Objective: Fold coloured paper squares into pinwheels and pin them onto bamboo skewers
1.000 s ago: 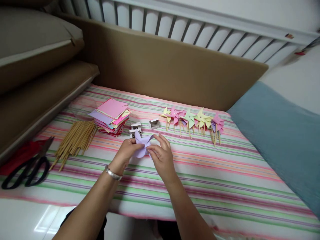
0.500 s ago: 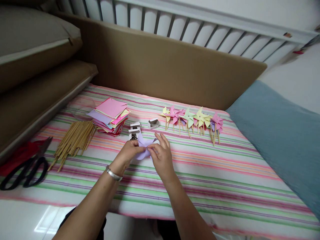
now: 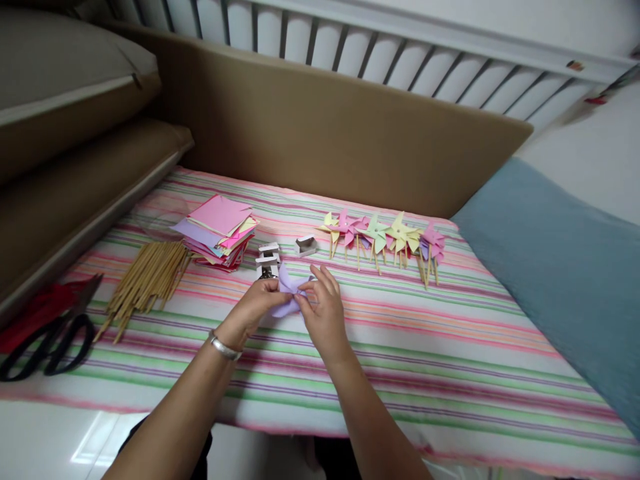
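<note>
Since a second ago, both hands have drawn closer; left hand [image 3: 254,305] and right hand [image 3: 323,308] pinch a folded lilac paper square [image 3: 289,288] between fingertips, mid-fold; next, pinning

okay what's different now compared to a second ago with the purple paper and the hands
Both hands have drawn together: the left hand and right hand folded the purple paper inward, so it looks smaller and more bunched. Both still grip it. The paper stack, sticks and finished pinwheels stayed put.

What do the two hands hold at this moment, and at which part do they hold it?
Both the left hand and the right hand pinch one purple paper piece near its middle, where the folded tips meet, just above the striped cloth.
</note>
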Motion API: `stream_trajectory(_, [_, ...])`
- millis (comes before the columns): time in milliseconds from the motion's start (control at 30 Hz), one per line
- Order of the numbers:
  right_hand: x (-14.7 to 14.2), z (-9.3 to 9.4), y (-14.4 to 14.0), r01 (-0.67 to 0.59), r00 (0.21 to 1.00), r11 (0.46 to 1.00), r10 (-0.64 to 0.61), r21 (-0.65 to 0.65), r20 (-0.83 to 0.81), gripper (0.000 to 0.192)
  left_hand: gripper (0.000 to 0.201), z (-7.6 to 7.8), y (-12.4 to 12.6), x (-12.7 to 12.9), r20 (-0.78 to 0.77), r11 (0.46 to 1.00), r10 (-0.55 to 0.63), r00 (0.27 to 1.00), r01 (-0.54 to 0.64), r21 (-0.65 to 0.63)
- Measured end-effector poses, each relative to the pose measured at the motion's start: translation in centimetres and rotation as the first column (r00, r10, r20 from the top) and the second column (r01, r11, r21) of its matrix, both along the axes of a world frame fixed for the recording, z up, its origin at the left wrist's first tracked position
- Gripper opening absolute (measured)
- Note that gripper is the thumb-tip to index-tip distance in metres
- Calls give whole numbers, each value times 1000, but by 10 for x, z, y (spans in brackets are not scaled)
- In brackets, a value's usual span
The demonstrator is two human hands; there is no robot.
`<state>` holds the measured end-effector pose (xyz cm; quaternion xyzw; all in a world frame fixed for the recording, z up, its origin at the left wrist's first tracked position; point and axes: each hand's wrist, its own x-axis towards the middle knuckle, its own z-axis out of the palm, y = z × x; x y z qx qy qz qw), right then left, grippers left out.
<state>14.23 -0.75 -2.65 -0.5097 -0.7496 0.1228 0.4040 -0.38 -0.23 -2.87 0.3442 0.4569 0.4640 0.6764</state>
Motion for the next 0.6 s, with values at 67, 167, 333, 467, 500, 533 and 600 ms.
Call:
stream_trajectory(67, [-1,0,0,13,1000,1000,-13,2,-22,19,21,1,0,0,-6,1000,-11,1000,11,8])
stream_trajectory(167, [-2,-1,0,28,998,1000,-27,12,-52,35,23,2,-1,0,-16,1000,8,1000,-7,12])
stream_trajectory(333, [-2,5,-1,46,990,999,-43,12,-138,44,22,1,0,0,-26,997,73,997,-74,-17])
stream_trajectory(467, [10,11,3,98,876,966,-197,-237,-441,43,20,3,2,-2,-42,988,142,989,-144,-47])
stream_trajectory(500, [13,11,5,59,817,936,-244,-346,-523,42,19,4,1,-2,-37,988,143,989,-145,-48])
stream_trajectory(533, [15,12,6,-13,755,892,-287,-452,-589,42,18,5,1,-2,-32,989,142,989,-143,-42])
stream_trajectory(600, [16,12,8,-205,661,770,-346,-604,-666,42,17,6,0,0,-26,990,138,990,-138,-20])
